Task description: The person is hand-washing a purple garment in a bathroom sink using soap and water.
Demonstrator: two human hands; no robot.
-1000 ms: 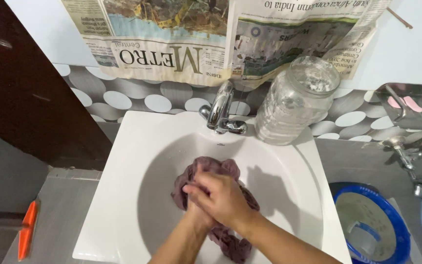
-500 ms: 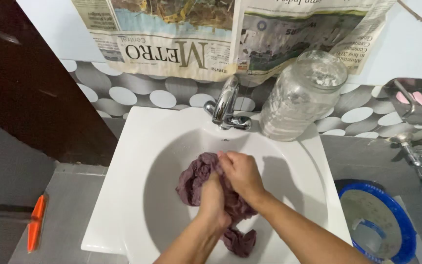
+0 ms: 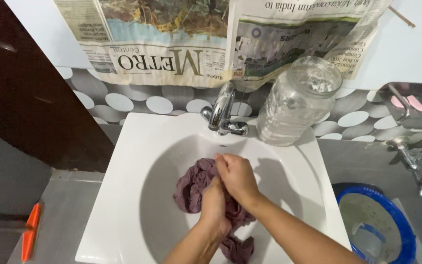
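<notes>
A wet purple cloth (image 3: 192, 186) lies bunched in the bowl of a white washbasin (image 3: 123, 166). My left hand (image 3: 214, 205) is closed on the middle of the cloth, low in the bowl. My right hand (image 3: 236, 177) grips the same cloth just above and to the right, pressed against my left hand. A tail of the cloth (image 3: 238, 247) hangs out below my wrists. The chrome tap (image 3: 222, 110) stands at the back of the basin, just beyond my hands.
A big clear plastic jar (image 3: 296, 102) sits on the basin's back right corner. Newspaper sheets (image 3: 172, 44) hang on the wall above. A blue-rimmed bucket (image 3: 377, 227) stands at lower right, metal wall taps (image 3: 413, 156) to the right, an orange-handled tool (image 3: 29, 232) at lower left.
A second ago my hands were stacked flat over the cloth lower in the bowl. They have since shifted up and apart along it, each gripping the cloth; little moved in the last half second.
</notes>
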